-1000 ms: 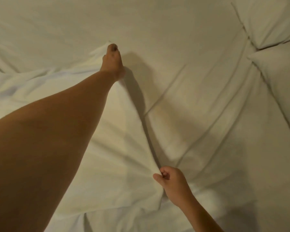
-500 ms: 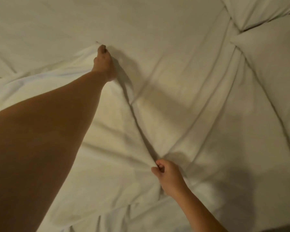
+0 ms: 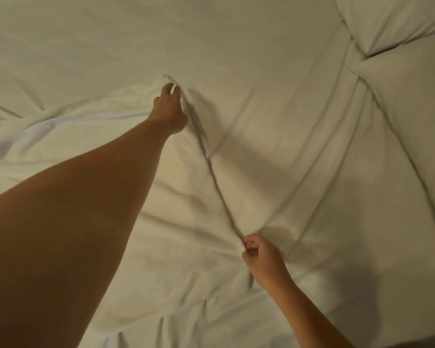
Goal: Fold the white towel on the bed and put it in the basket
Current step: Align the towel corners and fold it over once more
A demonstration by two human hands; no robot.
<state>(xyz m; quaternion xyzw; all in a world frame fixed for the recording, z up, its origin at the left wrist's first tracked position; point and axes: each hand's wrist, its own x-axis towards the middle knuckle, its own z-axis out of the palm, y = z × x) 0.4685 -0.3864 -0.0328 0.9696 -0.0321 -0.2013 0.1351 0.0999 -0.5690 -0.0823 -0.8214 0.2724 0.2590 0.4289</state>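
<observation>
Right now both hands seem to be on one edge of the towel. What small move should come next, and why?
Probably re-pinch the far corner. The right hand is shut on the near end of the white towel edge, but the left hand has its fingers spread at the far corner. The towel lies rumpled on the bed, unfolded.

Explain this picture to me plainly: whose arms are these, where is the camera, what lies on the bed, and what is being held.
There is no machine here. The one view comes from a camera worn on a person's head, looking down at their own bare arms. The left hand reaches far out to the far corner of a white towel spread on the bed; its fingers look loosened there. The right hand pinches the near end of the same edge. Two pillows lie at the upper right. No basket is in view.
</observation>
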